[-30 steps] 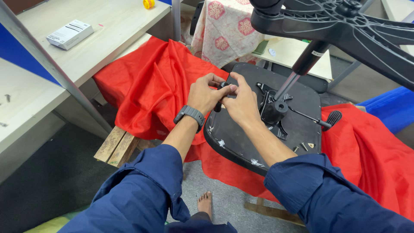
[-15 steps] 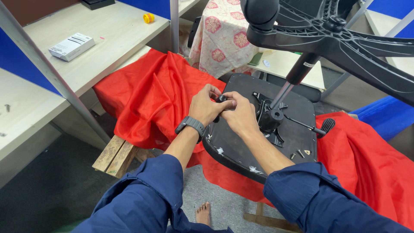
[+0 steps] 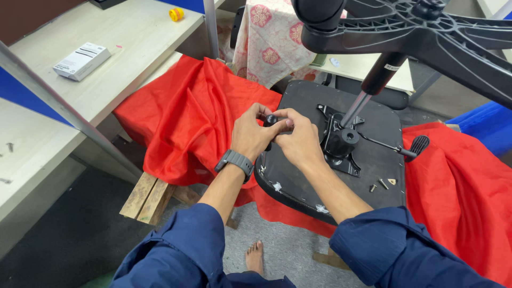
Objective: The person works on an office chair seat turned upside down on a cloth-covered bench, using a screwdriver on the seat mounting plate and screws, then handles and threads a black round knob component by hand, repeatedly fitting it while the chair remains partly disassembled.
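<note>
An upturned black chair seat (image 3: 368, 160) lies on a red cloth (image 3: 197, 122), its underside up. A metal mechanism plate (image 3: 341, 141) with a gas cylinder (image 3: 368, 90) rises from its middle to a black star base (image 3: 416, 32) overhead. Both my hands meet at the seat's left edge. My left hand (image 3: 250, 133), with a grey watch on the wrist, and my right hand (image 3: 298, 138) pinch a small black knob (image 3: 270, 120) between their fingers. A lever with a ribbed black handle (image 3: 418, 145) sticks out to the right.
Loose screws (image 3: 381, 185) lie on the seat's near right part. A white box (image 3: 81, 60) and a yellow cap (image 3: 176, 14) rest on the pale desk (image 3: 122, 58) at left. A wooden pallet (image 3: 149, 194) carries the cloth. A floral cloth (image 3: 272, 42) hangs behind; my bare foot (image 3: 255, 256) shows below.
The view has drifted a little, so the seat and hands sit lower in frame. My fingers have shifted on the black knob; both hands stay at the seat's left edge.
</note>
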